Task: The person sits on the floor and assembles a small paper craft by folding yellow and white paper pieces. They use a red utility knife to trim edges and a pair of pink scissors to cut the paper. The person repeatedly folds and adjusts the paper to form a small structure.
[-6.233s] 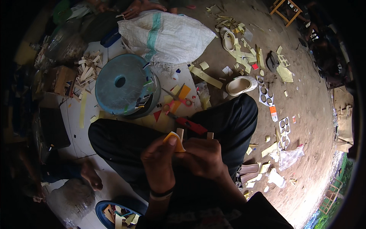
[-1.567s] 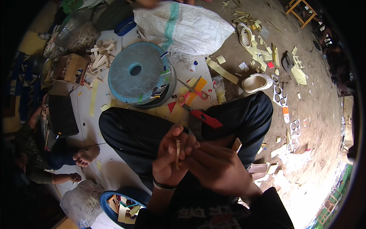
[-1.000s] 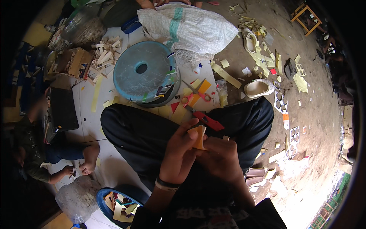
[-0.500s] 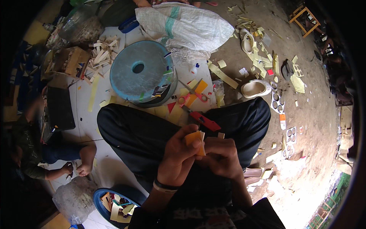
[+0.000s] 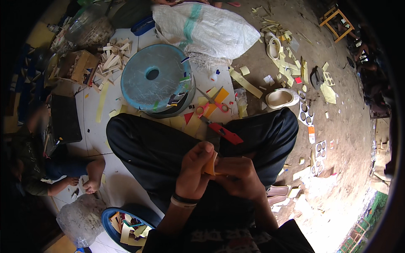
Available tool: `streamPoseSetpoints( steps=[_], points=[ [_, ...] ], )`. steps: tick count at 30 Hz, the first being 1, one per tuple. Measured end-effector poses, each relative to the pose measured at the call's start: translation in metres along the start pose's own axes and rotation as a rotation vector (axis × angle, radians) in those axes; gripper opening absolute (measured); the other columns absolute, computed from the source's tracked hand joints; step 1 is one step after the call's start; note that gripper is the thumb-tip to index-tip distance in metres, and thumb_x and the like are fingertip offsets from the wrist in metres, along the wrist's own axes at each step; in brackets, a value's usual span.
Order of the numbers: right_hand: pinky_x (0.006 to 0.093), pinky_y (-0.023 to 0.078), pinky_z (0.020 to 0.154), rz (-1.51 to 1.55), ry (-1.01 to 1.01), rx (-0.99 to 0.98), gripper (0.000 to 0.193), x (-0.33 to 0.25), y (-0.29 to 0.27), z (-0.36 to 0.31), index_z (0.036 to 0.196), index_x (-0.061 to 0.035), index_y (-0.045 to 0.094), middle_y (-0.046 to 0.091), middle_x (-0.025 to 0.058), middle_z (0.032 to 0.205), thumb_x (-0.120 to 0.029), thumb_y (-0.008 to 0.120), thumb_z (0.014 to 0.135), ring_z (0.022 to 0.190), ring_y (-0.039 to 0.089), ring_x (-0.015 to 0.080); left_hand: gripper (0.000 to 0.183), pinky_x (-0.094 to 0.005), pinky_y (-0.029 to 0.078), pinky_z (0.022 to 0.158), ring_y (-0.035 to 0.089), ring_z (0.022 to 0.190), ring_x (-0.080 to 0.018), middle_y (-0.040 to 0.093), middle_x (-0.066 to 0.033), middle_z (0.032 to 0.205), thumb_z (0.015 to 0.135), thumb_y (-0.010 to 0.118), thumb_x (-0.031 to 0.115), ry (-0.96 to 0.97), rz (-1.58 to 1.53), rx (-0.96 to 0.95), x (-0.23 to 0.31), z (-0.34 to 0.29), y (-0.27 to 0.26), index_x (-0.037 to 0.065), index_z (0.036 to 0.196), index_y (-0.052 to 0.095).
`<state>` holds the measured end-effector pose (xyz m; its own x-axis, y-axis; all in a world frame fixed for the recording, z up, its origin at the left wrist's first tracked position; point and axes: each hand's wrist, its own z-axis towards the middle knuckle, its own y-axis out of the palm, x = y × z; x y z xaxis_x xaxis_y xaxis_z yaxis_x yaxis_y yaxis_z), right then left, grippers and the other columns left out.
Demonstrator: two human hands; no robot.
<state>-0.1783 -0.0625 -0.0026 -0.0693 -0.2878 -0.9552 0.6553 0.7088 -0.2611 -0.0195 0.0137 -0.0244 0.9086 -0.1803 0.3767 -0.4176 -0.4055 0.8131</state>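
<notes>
Over my lap, my left hand (image 5: 190,173) pinches a small folded orange piece (image 5: 210,167), stiff like card or paper, between thumb and fingers. My right hand (image 5: 239,173) is closed against the same piece from the other side; its fingertips are partly hidden, so how it grips is hard to see. A red utility knife (image 5: 227,133) lies just beyond my hands, by my right thigh. Past it, pink-handled scissors (image 5: 212,101) lie spread over yellow and orange scraps, with a red triangular scrap (image 5: 188,117) beside them.
A round blue tub (image 5: 137,67) stands ahead, a white woven sack (image 5: 211,31) behind it. Wooden pieces (image 5: 112,59) pile up far left. A blue basin (image 5: 110,227) of scraps sits near left. Another person's foot (image 5: 95,173) is at left. Shoes (image 5: 282,98) and scraps litter the right floor.
My left hand has turned, so the orange piece now shows narrower, more edge-on. My right fingers have moved left over it. The other person's hand at left has shifted slightly.
</notes>
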Motion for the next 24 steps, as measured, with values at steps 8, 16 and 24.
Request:
streamPoseSetpoints(
  steps=[8,16,24],
  points=[
    [0.0342,0.058,0.065,-0.012,0.128,-0.035,0.021,-0.011,-0.01,0.003,0.105,-0.0001,0.076,0.076,0.0146,0.093,-0.002,0.082,0.085,0.079,0.076,0.0262,0.042,-0.0254,0.052,0.066,0.065,0.083,-0.0103,0.066,-0.0033,0.094,0.105,0.068,0.035,0.005,0.097,0.116,0.006,-0.001,0.014,0.004,0.131,0.057],
    [0.0315,0.058,0.068,0.161,0.348,-0.007,0.022,-0.011,-0.013,0.005,0.107,0.0021,0.074,0.077,0.0138,0.09,-0.005,0.082,0.088,0.081,0.078,0.0212,0.048,-0.0311,0.059,0.083,0.068,0.11,-0.0178,0.067,-0.0105,0.121,0.102,0.07,0.016,0.034,0.173,0.056,0.009,-0.004,0.013,0.002,0.142,0.05],
    [0.03,0.06,0.074,0.1,0.241,0.142,0.025,-0.004,-0.013,0.005,0.102,0.0,0.073,0.078,0.0114,0.092,-0.005,0.088,0.083,0.086,0.079,0.019,0.056,-0.0338,0.053,0.091,0.063,0.111,-0.0184,0.064,-0.01,0.118,0.102,0.068,0.01,0.091,0.131,0.062,0.007,-0.007,0.018,0.001,0.151,0.043]
  ],
)
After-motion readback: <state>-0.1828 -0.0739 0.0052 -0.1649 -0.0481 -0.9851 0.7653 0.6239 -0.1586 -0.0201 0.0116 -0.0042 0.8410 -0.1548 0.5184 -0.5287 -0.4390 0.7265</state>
